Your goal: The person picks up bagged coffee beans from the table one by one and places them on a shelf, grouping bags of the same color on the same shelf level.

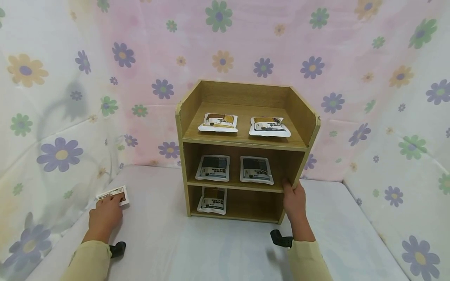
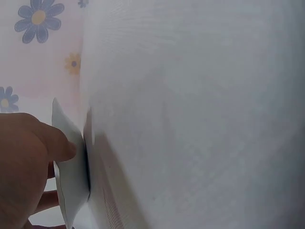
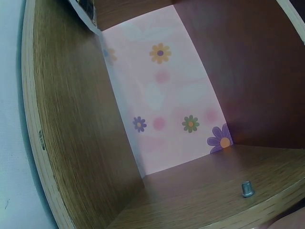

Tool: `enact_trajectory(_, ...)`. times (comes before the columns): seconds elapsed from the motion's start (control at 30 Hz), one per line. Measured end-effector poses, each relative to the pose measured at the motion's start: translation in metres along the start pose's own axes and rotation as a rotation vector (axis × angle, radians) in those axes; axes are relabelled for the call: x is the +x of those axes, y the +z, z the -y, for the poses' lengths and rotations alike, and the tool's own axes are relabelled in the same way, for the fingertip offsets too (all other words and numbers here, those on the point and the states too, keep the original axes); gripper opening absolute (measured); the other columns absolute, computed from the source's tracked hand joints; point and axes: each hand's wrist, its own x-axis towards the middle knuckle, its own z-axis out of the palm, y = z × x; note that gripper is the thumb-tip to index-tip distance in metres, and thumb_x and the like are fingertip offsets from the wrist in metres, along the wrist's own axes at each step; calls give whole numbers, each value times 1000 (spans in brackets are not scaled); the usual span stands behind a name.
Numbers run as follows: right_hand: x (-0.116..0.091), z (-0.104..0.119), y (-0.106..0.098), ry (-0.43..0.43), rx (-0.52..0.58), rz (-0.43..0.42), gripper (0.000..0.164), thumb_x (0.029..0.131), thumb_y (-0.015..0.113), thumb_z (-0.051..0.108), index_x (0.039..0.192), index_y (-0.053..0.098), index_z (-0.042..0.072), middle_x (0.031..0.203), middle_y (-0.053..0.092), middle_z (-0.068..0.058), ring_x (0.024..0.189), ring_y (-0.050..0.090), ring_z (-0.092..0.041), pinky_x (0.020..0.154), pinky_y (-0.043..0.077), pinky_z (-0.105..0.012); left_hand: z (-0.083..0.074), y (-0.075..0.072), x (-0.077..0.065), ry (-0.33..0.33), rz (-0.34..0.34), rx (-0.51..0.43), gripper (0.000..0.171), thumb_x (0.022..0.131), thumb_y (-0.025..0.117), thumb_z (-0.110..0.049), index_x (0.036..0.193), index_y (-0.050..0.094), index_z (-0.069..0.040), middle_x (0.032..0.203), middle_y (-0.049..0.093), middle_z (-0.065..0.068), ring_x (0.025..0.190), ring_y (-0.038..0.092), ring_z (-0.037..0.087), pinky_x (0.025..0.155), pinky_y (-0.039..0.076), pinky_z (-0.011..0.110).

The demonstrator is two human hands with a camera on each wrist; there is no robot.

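At the left, my left hand (image 1: 105, 214) pinches a flat white packet (image 1: 117, 194) with a brown and printed label, low over the white table. In the left wrist view the thumb lies on the near side of the packet (image 2: 74, 179), the fingers on its far side. My right hand (image 1: 294, 201) grips the right side panel of a wooden shelf (image 1: 242, 142), beside the lower levels. Most of that hand is out of the right wrist view. Two packets lie on the shelf's top, two dark-labelled ones on the middle level, and one packet (image 1: 212, 201) at bottom left.
The right wrist view looks into a shelf compartment with a flowered back and a metal peg (image 3: 247, 189) on its side wall. White bedsheet-like cloth covers the table (image 1: 158, 242). A flowered curtain (image 1: 225, 50) surrounds it at the back and sides.
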Motion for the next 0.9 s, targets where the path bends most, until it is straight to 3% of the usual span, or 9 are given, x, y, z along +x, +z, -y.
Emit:
enact_trajectory(0.23,-1,2,0,4,11,2,54,103,34,41,147,38,10,140,51,-20,123,53,-40,102,42,-62,-4,-2,-3,9,-45,23,41,93,47,-5,134,48,-1,135,42,37,116,40,59,82,40,70)
enact_trajectory(0.43,-2,2,0,16,0,-3,54,103,34,43,147,39,11,139,52,-20,119,55,-39,95,47,-59,-9,-7,-7,104,-135,34,38,91,47,-1,127,56,4,121,55,36,103,54,55,77,47,64)
enact_trajectory(0.77,-2,3,0,17,9,3,56,103,34,44,148,37,12,142,49,-19,124,52,-40,101,42,-62,-24,-25,-11,125,-120,45,34,90,49,1,122,58,7,107,63,31,91,63,49,71,52,56)
enact_trajectory(0.9,-2,3,0,13,19,5,56,103,34,44,149,36,13,142,49,-19,126,51,-41,102,41,-63,-32,-32,-16,134,-126,47,33,91,48,0,122,58,7,108,64,30,93,63,47,76,53,56)
